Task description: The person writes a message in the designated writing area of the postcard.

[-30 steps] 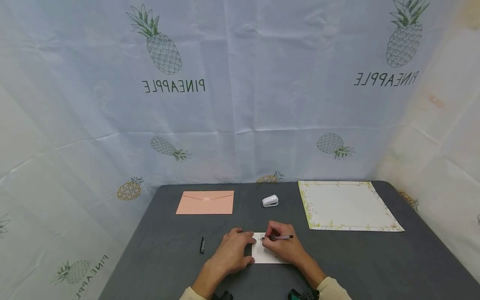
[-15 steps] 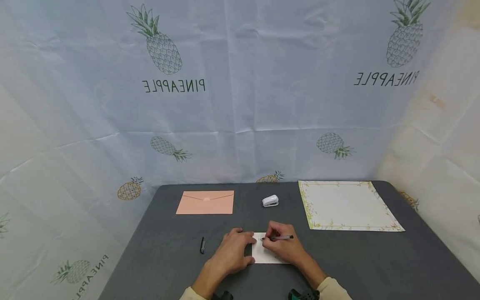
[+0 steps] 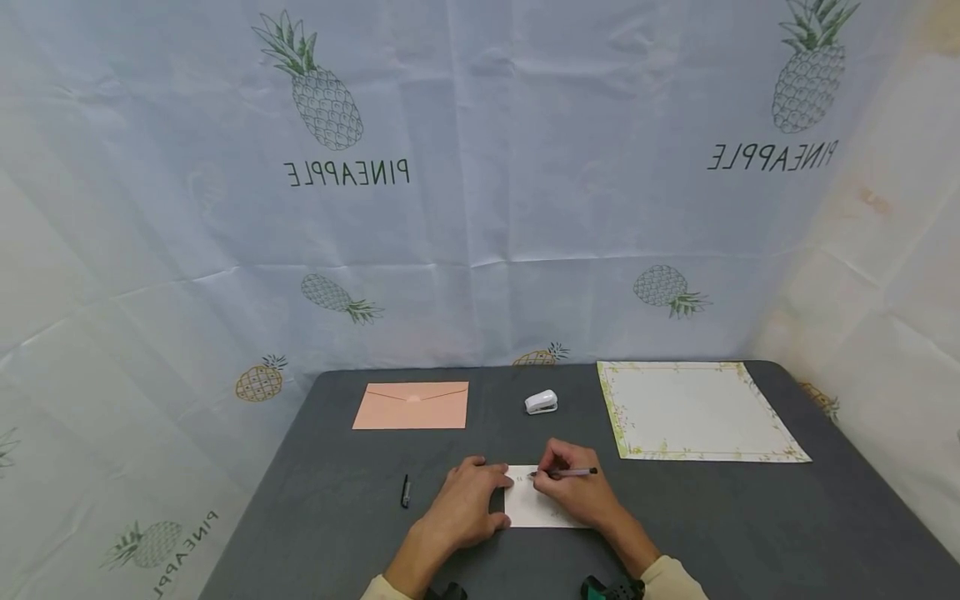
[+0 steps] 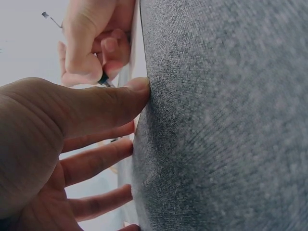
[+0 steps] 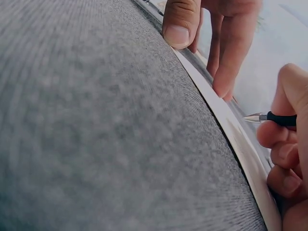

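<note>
A small white card [image 3: 534, 507] lies on the dark table, with a few small marks near its top left. My right hand [image 3: 576, 487] pinches a pen [image 3: 577, 472] over the upper part of this card; in the right wrist view the metal tip of the pen [image 5: 255, 118] points at the paper. At the card's left edge rests my left hand [image 3: 467, 502], its thumb and a fingertip touching the card. The left wrist view shows its fingers [image 4: 98, 163] spread and fairly straight on the surface. Part of the card is hidden under my right hand.
A black pen cap [image 3: 405, 492] lies left of my left hand. Farther back are a pink envelope [image 3: 411, 407], a small white stapler [image 3: 541, 402] and, at right, a large white sheet with a floral border [image 3: 697, 412]. A pineapple-print curtain [image 3: 480, 208] hangs behind the table.
My right hand and the pen have shifted slightly right along the card, uncovering small marks near its top left. The left hand has stayed in place.
</note>
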Demonstrator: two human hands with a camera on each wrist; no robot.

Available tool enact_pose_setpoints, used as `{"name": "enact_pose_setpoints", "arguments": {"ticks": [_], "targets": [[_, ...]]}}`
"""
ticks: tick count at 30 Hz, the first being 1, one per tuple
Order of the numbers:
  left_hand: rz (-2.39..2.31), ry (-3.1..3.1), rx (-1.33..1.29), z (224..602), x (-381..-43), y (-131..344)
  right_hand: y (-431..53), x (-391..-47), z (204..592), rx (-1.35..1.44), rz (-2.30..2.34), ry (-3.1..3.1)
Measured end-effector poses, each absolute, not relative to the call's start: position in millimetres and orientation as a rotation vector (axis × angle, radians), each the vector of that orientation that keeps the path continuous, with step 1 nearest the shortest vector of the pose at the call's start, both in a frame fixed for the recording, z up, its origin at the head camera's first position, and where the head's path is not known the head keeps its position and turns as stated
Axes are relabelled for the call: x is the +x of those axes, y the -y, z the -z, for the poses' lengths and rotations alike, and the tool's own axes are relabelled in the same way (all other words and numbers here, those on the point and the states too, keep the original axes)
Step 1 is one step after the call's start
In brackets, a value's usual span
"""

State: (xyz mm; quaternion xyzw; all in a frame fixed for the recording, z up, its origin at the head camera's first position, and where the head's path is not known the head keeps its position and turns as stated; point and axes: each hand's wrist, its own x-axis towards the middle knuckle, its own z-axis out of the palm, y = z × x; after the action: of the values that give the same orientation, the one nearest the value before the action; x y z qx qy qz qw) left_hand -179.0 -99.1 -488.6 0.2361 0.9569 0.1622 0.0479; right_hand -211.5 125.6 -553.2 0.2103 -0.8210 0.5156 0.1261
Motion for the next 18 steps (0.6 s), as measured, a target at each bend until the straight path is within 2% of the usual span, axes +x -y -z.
{"name": "enact_pose_setpoints", "arguments": {"ticks": [18], "targets": [[-0.512,-2.926,0.744,488.4,-177.5,100.2,-123.2,-209.5,549.4,0.683,-1.468,2.420]]}}
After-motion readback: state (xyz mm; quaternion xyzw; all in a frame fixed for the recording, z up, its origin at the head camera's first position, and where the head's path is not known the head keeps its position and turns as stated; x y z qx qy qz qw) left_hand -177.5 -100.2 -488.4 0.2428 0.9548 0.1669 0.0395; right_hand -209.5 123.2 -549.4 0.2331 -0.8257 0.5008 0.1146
